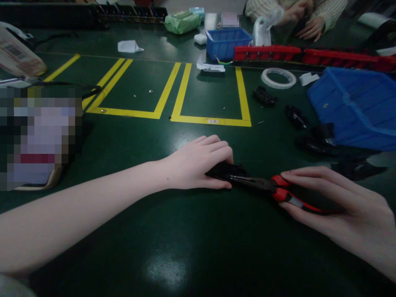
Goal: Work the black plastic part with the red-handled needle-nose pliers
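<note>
My left hand (206, 163) is closed over a small black part (224, 170) on the dark green tabletop; the palm hides much of it. With my right hand (346, 210) I grip red-handled needle-nose pliers (280, 192). Their narrow jaws (247, 180) point left and meet the near side of the black part, and I cannot tell how firmly they pinch it. Several similar black pieces, among them a crumpled one (265, 97) and a shiny one (295, 116), lie beyond my right hand.
A large blue bin (355, 107) stands at the right, with a roll of white tape (278, 77) beside it. Red strips (269, 53) and a small blue basket (227, 43) sit farther back. A blurred phone (46, 140) is at left. A co-worker's hands (311, 29) appear across the table.
</note>
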`<state>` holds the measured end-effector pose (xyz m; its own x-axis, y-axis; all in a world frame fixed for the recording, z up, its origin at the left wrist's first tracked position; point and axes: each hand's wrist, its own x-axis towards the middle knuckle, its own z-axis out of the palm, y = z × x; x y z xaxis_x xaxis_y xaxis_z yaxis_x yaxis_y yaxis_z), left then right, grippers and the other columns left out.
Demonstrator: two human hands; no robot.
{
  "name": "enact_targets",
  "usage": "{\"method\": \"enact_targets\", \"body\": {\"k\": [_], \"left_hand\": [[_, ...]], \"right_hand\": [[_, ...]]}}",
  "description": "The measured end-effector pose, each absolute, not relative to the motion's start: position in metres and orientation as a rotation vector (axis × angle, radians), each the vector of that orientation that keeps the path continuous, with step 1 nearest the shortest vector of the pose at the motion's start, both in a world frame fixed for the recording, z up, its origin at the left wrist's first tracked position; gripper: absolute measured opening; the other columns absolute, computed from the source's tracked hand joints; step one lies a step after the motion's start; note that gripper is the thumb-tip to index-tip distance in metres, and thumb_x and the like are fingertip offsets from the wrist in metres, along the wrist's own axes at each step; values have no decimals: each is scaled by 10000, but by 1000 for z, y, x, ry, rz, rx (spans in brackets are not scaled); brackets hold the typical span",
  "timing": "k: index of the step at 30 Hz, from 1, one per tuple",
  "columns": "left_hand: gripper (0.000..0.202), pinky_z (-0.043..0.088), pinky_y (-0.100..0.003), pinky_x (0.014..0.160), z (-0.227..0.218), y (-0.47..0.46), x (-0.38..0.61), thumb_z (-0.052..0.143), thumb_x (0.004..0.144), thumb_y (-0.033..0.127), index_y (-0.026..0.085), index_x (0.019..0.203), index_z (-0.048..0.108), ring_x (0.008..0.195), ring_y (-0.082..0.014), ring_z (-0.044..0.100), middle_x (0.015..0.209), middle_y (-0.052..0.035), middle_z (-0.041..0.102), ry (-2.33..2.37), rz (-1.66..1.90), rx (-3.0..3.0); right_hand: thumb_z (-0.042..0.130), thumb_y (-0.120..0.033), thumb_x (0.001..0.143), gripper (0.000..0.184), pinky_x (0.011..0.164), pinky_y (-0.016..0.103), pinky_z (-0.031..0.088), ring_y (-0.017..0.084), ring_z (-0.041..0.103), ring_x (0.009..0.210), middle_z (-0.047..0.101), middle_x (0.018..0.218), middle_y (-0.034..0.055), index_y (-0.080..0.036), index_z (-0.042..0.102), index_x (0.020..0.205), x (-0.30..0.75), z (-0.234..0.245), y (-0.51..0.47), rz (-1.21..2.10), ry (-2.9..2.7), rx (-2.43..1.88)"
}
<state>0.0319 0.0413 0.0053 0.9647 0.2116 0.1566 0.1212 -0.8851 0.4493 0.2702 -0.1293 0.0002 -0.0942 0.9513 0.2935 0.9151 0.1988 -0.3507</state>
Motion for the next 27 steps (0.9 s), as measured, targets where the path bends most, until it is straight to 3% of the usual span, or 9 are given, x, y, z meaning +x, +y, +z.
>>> {"method": "enact_targets", "body": {"k": [27], "left_hand": [[313, 390, -288, 754, 8, 42, 31, 681, 819, 410, 158, 969, 571, 926, -203, 506, 996, -45, 605, 249, 246, 2618]], "right_hand": [[645, -327, 796, 349, 749, 342, 593, 192, 660, 878, 623, 1096, 8, -303, 577, 1138, 281, -4, -129, 91, -2100, -1654]]}}
